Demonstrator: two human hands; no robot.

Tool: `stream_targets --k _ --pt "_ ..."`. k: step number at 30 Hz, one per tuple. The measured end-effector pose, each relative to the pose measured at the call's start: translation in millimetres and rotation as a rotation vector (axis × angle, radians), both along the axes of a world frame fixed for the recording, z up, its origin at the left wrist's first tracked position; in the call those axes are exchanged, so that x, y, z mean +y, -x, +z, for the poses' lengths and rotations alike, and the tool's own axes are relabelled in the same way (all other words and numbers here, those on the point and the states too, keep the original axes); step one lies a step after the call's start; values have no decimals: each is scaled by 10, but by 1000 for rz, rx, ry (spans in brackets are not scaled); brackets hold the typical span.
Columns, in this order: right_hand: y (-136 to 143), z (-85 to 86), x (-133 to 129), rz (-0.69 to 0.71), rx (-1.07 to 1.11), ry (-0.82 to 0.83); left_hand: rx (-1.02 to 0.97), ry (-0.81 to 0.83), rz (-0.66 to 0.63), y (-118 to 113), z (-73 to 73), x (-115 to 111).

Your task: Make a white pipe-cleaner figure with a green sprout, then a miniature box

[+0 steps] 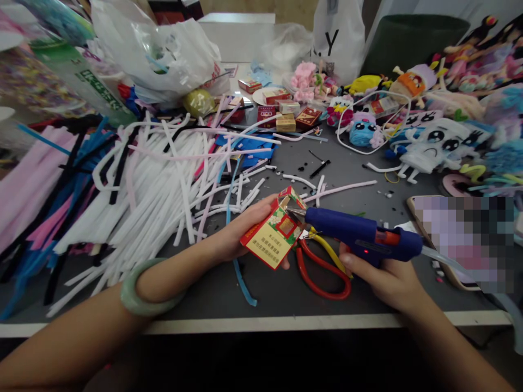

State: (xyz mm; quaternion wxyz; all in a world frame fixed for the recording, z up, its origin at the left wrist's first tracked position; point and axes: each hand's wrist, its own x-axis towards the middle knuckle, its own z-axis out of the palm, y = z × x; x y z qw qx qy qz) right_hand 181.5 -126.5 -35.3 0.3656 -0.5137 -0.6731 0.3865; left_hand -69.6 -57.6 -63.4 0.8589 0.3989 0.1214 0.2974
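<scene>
My left hand [248, 224] is closed round a small red and yellow cigarette box [272, 238], held tilted above the table with its top end open. In my right hand [384, 277] is a blue hot glue gun [347, 226] with a small red light lit on its side. Its metal nozzle points left and meets the box's open top; whether it touches the inside I cannot tell. Just below the gun lie scissors with red handles [322, 291], partly hidden by the box and gun. A yellow-handled tool [332, 247] lies against them. A pale green bangle [141, 288] circles my left wrist.
White pipe cleaners [151, 201] pile up on the left, beside pink, blue and black ones. Several small boxes [286, 122] stand at the back. Plush-like figures [435, 144] crowd the right, near a phone [453, 239]. A green-capped bottle [84, 81] leans at the back left.
</scene>
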Motion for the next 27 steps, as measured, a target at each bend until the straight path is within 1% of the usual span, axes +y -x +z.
stream_targets --k 4,13,18,23,27 --pt "-15 -7 -4 12 -14 -15 22 -20 33 -5 25 -16" --pt "-3 9 -4 -7 -13 -8 36 6 18 -10 36 -5" --pt "-13 15 -8 -6 -43 -31 47 33 46 -7 38 -5" --pt "-27 0 -11 -8 -40 -37 52 -4 28 0 50 -12" --pt "-24 -3 -12 -9 -39 -22 34 -4 50 -4 48 -7"
